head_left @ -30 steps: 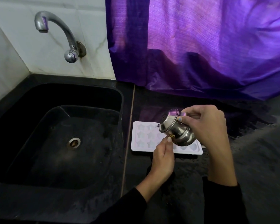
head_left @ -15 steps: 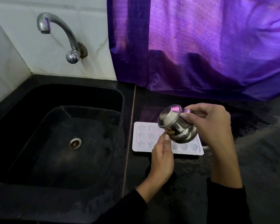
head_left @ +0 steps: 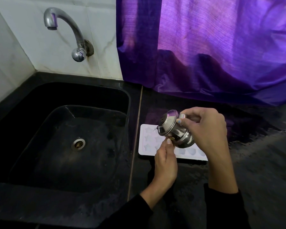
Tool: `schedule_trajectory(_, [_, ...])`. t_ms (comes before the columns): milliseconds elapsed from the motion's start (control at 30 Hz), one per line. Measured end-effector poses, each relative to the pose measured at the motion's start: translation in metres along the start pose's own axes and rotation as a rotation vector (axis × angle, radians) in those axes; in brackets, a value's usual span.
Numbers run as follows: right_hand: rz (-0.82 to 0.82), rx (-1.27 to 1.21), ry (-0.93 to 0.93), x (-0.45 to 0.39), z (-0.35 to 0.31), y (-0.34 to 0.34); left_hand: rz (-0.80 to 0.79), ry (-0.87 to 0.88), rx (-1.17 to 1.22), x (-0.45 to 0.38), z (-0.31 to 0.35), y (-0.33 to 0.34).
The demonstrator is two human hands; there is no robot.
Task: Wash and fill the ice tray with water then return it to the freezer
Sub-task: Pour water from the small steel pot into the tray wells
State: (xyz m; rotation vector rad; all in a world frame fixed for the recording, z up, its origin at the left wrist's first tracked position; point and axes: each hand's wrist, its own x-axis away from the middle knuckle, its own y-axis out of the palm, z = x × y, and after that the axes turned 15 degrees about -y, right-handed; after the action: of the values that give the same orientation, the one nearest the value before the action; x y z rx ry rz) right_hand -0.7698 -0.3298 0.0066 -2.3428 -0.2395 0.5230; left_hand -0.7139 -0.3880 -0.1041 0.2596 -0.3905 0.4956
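Curving out from the white tiled wall [head_left: 53,52], a chrome tap [head_left: 68,28] is seen far up and left of the hands, above a black sink [head_left: 31,129] whose drain [head_left: 79,143] lies well left of the left hand [head_left: 166,164]. That hand is raised just beside the near edge of the white ice tray [head_left: 147,142], its fingers curled and its thumb tip touching the underside of a small steel pot [head_left: 175,131]; whether anything is truly pinched cannot be told. The tray lies flat on the black desk [head_left: 262,171], under both hands, star-shaped cells showing at its left end. The pot is gripped by the right hand [head_left: 205,129] and held tilted, mouth toward the left, over the tray. A purple curtain [head_left: 213,47] hangs beyond the right hand.
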Motion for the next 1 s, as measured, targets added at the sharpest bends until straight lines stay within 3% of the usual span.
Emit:
schedule_trajectory(433, [0.002, -0.006, 0.001, 0.000, 0.003, 0.000, -0.016, 0.011, 0.008, -0.003, -0.007, 0.002])
schedule_trajectory(700, [0.025, -0.146, 0.006, 0.004, 0.012, -0.010, -0.023, 0.045, 0.014, 0.000, -0.012, 0.004])
schedule_trajectory(1000, [0.198, -0.359, 0.047, 0.023, 0.035, -0.040, -0.090, 0.152, -0.086, 0.012, -0.013, 0.022])
